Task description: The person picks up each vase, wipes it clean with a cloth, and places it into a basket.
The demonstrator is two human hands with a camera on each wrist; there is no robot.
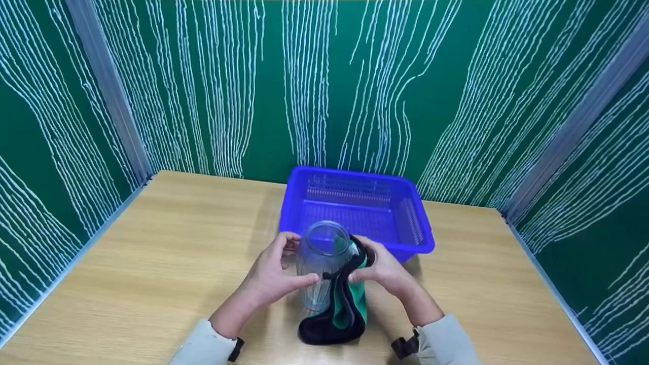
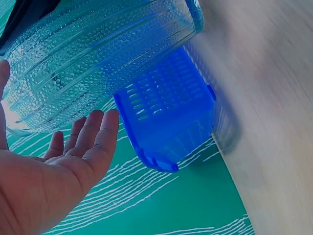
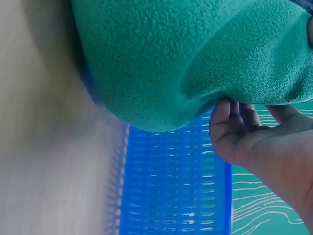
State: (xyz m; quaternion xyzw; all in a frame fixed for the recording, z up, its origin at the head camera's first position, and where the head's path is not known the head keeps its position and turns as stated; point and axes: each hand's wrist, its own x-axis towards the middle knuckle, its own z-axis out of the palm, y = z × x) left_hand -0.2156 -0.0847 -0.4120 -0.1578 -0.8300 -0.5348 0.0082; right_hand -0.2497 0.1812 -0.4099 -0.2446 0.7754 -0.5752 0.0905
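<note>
A clear ribbed glass jar (image 1: 319, 274) with a dimpled surface stands in front of me, its open mouth upward. My left hand (image 1: 271, 274) is at its left side, thumb along the near side. In the left wrist view the left fingers (image 2: 98, 139) are extended, beside the textured glass (image 2: 98, 58). My right hand (image 1: 383, 266) grips a green fleece cloth item (image 1: 358, 296) with black edging, thumb in front and fingers behind. This folded piece stands against the jar's right side, its black lower end toward me. In the right wrist view, bent fingers (image 3: 237, 122) press into the green fleece (image 3: 161, 63).
Just behind the jar sits a blue plastic basket (image 1: 418, 242) with slotted walls, on the wooden table (image 1: 167, 253). Green panels (image 1: 268, 101) with white wavy lines enclose the back and sides, joined by grey corner posts (image 1: 109, 76).
</note>
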